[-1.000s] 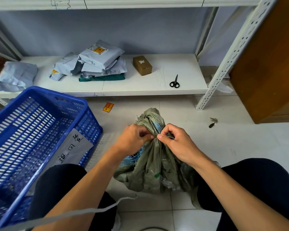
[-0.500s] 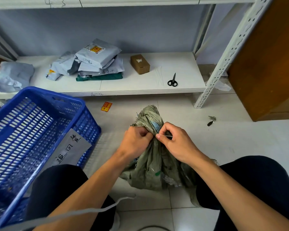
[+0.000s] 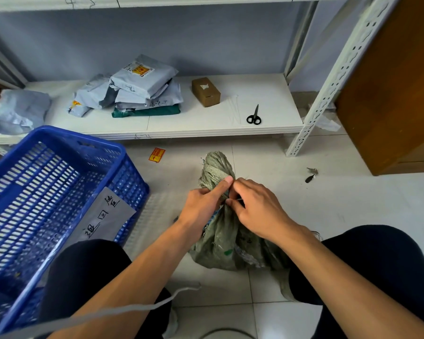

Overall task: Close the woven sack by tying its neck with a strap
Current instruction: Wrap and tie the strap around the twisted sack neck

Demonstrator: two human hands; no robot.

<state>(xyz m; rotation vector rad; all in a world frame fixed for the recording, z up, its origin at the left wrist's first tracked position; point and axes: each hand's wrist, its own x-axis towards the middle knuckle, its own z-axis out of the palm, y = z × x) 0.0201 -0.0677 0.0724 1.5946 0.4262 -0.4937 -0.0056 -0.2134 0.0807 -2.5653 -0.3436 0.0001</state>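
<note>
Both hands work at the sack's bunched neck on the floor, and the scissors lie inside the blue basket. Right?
Not quite: the head view shows the scissors on the white shelf, not in the blue basket. Both the left hand and right hand are at the sack neck.

The two hands are covering the neck of the woven sack, so the strap is showing only as a tiny pale bit between the fingers. Whether it is knotted cannot be told. The left hand is hiding its own fingertips behind the sack. The right hand is curling its fingertips out of sight. The blue basket is getting cut off by the left edge. The writing on the paper label is too small to read.
</note>
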